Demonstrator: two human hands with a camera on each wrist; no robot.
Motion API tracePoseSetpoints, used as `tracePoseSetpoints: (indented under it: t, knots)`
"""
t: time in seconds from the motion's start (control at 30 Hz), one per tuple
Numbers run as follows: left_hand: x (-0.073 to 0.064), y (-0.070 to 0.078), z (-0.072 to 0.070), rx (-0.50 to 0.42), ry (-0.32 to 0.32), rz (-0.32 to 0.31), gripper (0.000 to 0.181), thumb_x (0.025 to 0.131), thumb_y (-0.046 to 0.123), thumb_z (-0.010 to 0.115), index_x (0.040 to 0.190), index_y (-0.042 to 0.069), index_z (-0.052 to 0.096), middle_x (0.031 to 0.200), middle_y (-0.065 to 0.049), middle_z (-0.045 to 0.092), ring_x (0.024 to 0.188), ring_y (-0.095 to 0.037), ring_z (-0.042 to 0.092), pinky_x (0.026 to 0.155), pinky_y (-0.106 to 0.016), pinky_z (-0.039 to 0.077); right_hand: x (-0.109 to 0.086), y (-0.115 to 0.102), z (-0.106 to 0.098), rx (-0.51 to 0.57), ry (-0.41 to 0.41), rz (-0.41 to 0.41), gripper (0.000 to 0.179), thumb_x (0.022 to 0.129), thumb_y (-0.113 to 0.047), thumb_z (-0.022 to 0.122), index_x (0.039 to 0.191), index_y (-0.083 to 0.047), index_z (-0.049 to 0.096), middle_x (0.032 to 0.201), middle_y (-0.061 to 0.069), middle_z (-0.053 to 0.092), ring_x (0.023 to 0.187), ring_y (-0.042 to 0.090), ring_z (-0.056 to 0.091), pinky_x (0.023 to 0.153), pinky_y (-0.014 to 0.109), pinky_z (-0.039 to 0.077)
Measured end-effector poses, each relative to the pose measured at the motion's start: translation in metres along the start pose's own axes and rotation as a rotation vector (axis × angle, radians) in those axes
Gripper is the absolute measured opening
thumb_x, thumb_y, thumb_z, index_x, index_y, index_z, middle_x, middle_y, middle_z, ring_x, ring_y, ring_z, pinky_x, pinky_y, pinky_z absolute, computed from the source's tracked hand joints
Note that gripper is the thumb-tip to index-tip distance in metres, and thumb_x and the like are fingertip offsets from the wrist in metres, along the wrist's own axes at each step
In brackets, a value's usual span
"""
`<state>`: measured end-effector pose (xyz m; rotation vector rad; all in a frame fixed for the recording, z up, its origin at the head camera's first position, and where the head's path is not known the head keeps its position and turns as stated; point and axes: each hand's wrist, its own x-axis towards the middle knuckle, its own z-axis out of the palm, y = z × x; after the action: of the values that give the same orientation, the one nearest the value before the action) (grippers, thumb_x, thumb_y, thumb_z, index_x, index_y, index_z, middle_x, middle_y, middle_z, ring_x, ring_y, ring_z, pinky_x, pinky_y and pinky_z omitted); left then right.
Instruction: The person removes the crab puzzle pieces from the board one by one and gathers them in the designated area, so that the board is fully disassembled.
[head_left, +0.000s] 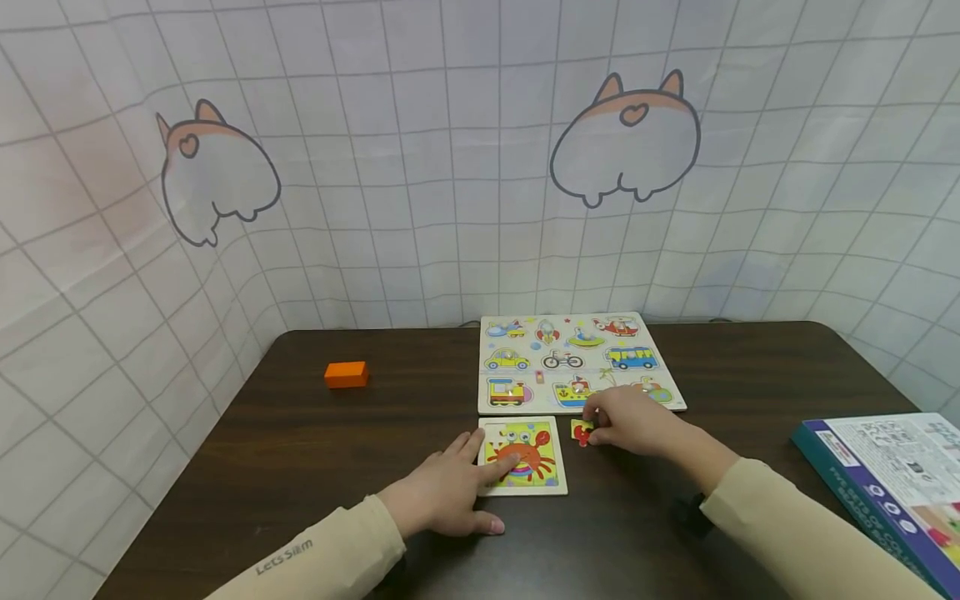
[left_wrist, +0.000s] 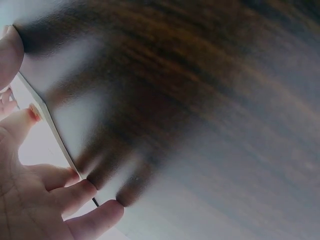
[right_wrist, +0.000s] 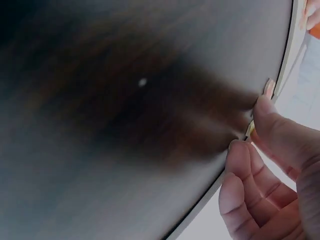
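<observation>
Desk: dark wood-grain surface [head_left: 420, 400]; rear corners rounded; rear edge meets white grid-printed fabric [head_left: 480, 250], which hangs in soft folds.
Left side: bare wood-grain extends between the desk's left edge and the crab tray [head_left: 517, 420]; an orange block [head_left: 347, 375], rectangular, sits near the rear left corner.
Right side: bare surface separates the vehicle board [head_left: 592, 358] from the desk's right edge; a printed box [head_left: 851, 492] lies flat at that edge.
Crab tray: square, pale raised rim; smooth crab picture inside; positioned at mid-desk, just in front of the vehicle board.
Left hand [head_left: 453, 496]: fingers spread and extended; forefinger rests on the crab picture, nothing gripped.
Right hand [head_left: 633, 419]: thumb and fingers closed in a pinch on the puzzle piece [head_left: 582, 432].
Puzzle piece: red on yellow, flat; located right of the crab tray, by the vehicle board's front edge; contact with desk cannot be determined.
Vehicle board: thin, pale, rectangular; rows of coloured vehicle shapes; long side along the desk's rear edge.
Printed box: teal and purple side, white printed top; contents not visible.
</observation>
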<state>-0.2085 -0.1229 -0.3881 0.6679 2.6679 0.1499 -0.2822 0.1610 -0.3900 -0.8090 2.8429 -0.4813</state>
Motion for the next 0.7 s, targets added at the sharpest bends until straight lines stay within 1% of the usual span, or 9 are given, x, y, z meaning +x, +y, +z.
tracePoseSetpoints:
  t: [0.13, 0.23, 0.37, 0.7]
  knots:
    - [0.0012, -0.0007, 0.0008, 0.005, -0.003, 0.000, 0.082, 0.086, 0.058, 0.074, 0.158, 0.042, 0.037, 0.169, -0.019, 0.021, 0.154, -0.041, 0.027, 0.115, -0.062, 0.038, 0.0049, -0.0041, 0.0008, -0.032, 0.004, -0.001, 0.017, 0.090, -0.017, 0.079, 0.102, -0.007, 0.073, 0.071, -0.004, 0.058, 0.064, 0.009, 0.048, 0.063, 0.025, 0.041]
    - [0.0016, -0.0006, 0.0012, 0.010, -0.002, 0.000, 0.082, 0.086, 0.058, 0.074, 0.158, 0.042, 0.037, 0.169, -0.019, 0.022, 0.153, -0.041, 0.028, 0.114, -0.062, 0.038, 0.0072, -0.0060, 0.0018, -0.038, -0.001, 0.017, 0.016, 0.091, -0.015, 0.078, 0.104, -0.006, 0.074, 0.073, -0.003, 0.060, 0.065, 0.010, 0.049, 0.063, 0.026, 0.042]
    - [0.0016, -0.0003, 0.0010, 0.010, -0.001, -0.001, 0.083, 0.086, 0.058, 0.075, 0.157, 0.042, 0.037, 0.169, -0.019, 0.022, 0.153, -0.041, 0.028, 0.114, -0.061, 0.038, 0.0085, -0.0062, 0.0027, -0.045, -0.006, 0.041, 0.015, 0.091, -0.015, 0.077, 0.103, -0.007, 0.074, 0.077, -0.003, 0.062, 0.066, 0.010, 0.050, 0.063, 0.026, 0.043]
    - [0.0008, -0.0006, -0.0001, 0.009, 0.000, 0.001, 0.082, 0.086, 0.058, 0.074, 0.157, 0.042, 0.037, 0.169, -0.019, 0.022, 0.154, -0.041, 0.027, 0.115, -0.061, 0.038, 0.0099, -0.0065, 0.0028, -0.058, 0.003, 0.045, 0.015, 0.091, -0.016, 0.077, 0.102, -0.006, 0.074, 0.076, -0.003, 0.063, 0.066, 0.010, 0.050, 0.063, 0.026, 0.043]
